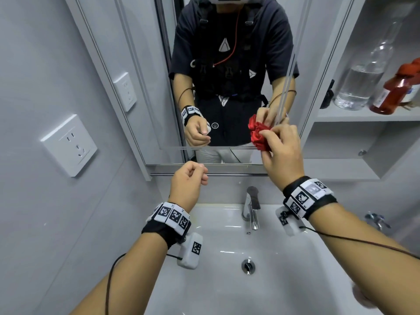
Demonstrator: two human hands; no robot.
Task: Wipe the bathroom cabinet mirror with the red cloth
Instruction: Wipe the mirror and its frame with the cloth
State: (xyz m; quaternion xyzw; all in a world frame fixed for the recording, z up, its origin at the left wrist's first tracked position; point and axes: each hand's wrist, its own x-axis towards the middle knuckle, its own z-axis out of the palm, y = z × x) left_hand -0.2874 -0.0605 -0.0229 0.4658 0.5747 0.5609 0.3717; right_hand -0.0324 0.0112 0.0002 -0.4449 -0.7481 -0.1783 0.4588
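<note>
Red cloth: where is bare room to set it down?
The white ceramic sink basin is bare around its metal drain, below the chrome faucet. The lower grey shelf compartment right of the mirror looks mostly free. The upper shelf is crowded with bottles.

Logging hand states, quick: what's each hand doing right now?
Left hand: closed, fingers curled, holding nothing.
Right hand: gripping the red cloth.
</note>
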